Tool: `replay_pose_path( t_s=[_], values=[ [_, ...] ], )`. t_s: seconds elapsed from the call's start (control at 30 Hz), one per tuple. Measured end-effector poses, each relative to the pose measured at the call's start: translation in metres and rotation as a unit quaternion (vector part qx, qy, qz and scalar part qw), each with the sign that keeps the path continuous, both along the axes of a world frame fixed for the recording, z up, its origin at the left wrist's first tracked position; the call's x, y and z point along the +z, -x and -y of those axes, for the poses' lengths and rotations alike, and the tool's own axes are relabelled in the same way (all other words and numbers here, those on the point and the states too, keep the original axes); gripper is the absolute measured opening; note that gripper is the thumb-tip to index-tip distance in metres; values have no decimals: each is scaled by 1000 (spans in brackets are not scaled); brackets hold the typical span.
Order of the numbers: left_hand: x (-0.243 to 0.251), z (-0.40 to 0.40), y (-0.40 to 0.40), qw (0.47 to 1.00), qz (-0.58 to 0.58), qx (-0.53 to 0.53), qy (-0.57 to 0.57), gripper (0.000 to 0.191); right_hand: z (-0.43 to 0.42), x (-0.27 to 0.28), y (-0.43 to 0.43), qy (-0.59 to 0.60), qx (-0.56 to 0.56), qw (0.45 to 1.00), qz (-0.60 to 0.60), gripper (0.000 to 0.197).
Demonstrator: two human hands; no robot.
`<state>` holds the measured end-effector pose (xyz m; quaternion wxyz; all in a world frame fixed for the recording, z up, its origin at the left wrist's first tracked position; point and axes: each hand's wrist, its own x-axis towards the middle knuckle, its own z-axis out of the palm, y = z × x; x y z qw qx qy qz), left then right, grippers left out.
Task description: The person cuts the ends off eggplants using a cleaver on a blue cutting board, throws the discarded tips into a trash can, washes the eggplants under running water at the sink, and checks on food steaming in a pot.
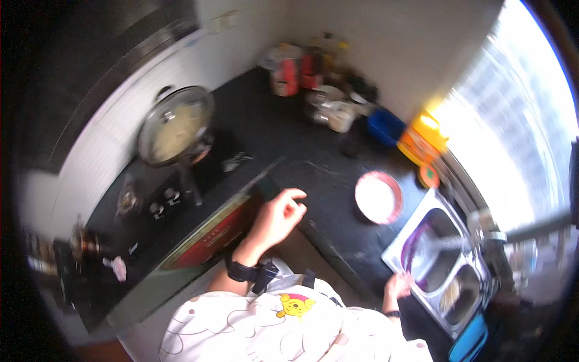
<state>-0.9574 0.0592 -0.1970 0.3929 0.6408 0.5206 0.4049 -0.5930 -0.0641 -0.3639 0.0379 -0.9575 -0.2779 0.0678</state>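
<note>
My left hand (281, 216) hangs in the air before the counter edge, between stove and sink. Its fingers are bent, a gap shows between thumb and forefinger, and nothing is in it. My right hand (398, 285) is at the near rim of the stainless steel double sink (393, 251). Its fingertips meet a purple-edged basin (409, 246) in the larger bowl; blur hides whether they grip it. A metal faucet (452, 243) reaches over that basin. On the counter beside the sink stands a pink-rimmed bowl (379, 197) with a white inside.
A lidded wok (178, 124) with pale food sits on the gas stove (135, 231) at left. Along the back are bottles (312, 68), jars (340, 116), a blue container (384, 126) and a yellow-orange jug (423, 138). A blue item (469, 338) lies beside the sink.
</note>
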Motion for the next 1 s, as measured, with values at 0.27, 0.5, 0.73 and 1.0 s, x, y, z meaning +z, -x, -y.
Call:
replay_pose_path(
  t_s=[0.27,0.5,0.73,1.0],
  values=[
    [-58,26,-185,919,-254,-300,-28,43,70,23,-35,-285,185,926,-162,40],
    [-111,43,-259,861,-328,-365,-133,55,125,23,-82,-254,111,961,-20,45],
    [-138,36,-283,771,-396,-441,-233,58,120,3,-71,-177,103,979,1,56],
    [-177,4,-367,829,-344,-430,-92,62,117,8,-76,-150,106,983,22,59]
  ],
)
